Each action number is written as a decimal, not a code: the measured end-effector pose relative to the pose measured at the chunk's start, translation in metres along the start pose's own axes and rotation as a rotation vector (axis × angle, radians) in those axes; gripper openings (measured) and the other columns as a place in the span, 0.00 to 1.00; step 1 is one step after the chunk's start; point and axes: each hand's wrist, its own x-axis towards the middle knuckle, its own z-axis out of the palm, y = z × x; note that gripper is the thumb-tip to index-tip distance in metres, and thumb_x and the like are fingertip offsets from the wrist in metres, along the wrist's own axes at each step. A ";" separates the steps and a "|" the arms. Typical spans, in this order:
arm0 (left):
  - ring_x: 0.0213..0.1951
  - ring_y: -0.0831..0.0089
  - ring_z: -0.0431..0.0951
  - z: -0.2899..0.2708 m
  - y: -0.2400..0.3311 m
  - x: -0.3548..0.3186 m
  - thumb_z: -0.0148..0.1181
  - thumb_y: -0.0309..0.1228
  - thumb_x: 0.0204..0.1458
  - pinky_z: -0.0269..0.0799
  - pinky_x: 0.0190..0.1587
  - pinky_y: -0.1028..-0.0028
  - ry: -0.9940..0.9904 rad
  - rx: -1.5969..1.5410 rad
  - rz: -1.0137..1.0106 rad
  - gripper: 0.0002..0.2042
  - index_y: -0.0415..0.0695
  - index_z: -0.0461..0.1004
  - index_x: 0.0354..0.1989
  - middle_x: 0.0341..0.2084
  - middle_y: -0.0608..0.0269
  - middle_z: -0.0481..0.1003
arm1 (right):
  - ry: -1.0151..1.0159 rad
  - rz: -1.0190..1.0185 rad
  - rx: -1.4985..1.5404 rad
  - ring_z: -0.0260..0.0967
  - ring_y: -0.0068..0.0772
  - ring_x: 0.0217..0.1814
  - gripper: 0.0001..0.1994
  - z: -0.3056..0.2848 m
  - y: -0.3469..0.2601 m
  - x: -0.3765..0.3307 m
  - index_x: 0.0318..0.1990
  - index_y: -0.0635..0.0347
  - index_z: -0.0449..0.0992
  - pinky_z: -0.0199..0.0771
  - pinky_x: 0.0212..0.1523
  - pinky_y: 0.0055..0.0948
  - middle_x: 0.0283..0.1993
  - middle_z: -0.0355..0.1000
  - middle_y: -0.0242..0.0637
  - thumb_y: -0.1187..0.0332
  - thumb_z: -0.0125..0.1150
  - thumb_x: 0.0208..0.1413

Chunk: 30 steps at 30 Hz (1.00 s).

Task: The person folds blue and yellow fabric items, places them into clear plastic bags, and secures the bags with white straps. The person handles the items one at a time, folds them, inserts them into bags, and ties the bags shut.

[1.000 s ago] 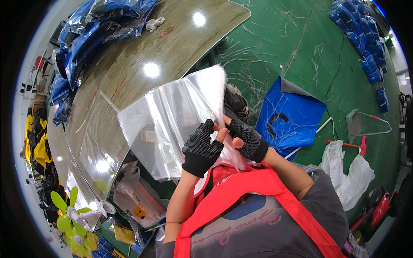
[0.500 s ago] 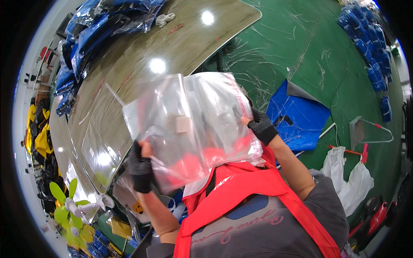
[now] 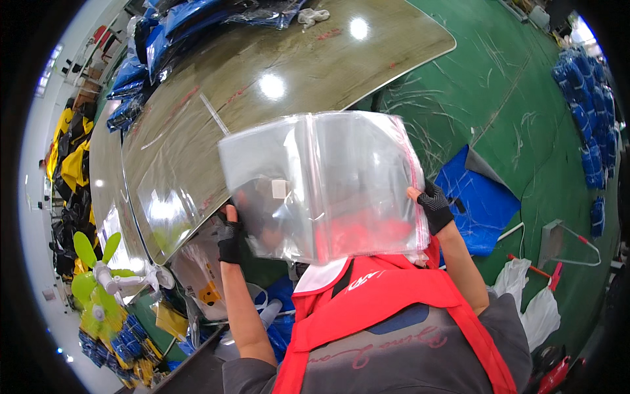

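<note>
Landmark: the desk (image 3: 216,125), long, glossy, grey-brown, running up and away from me. Blue packed bundles (image 3: 141,65) piled along its far-left edge, white rag (image 3: 314,14) at its far end. Right of the desk, green floor (image 3: 525,98) with a blue sheet (image 3: 479,200) lying flat, and a wire hanger (image 3: 567,240) further right of that. Below the desk's near-left corner, a small green fan (image 3: 98,279).

Clear plastic bag (image 3: 321,184) held up in the air over the desk's near edge, stretched flat, mouth side toward the red vest (image 3: 374,302) I'm wearing. Left hand (image 3: 230,236), gloved: grip closed on the bag's lower-left corner. Right hand (image 3: 433,205), gloved: grip pinching the bag's right edge by the red seal strip.

Risk, my read: film is slick and both grips sit at edges only, so a corner could slip out and the bag drop or fold. Pulling hands further apart could tear the seam.
</note>
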 end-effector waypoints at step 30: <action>0.33 0.76 0.73 -0.340 -0.054 0.062 0.68 0.40 0.44 0.69 0.38 0.74 0.258 0.382 -0.248 0.19 0.36 0.77 0.37 0.31 0.64 0.76 | -0.465 -0.443 -0.555 0.73 0.40 0.45 0.24 0.437 -0.053 0.216 0.46 0.71 0.73 0.70 0.47 0.33 0.42 0.75 0.50 0.61 0.63 0.43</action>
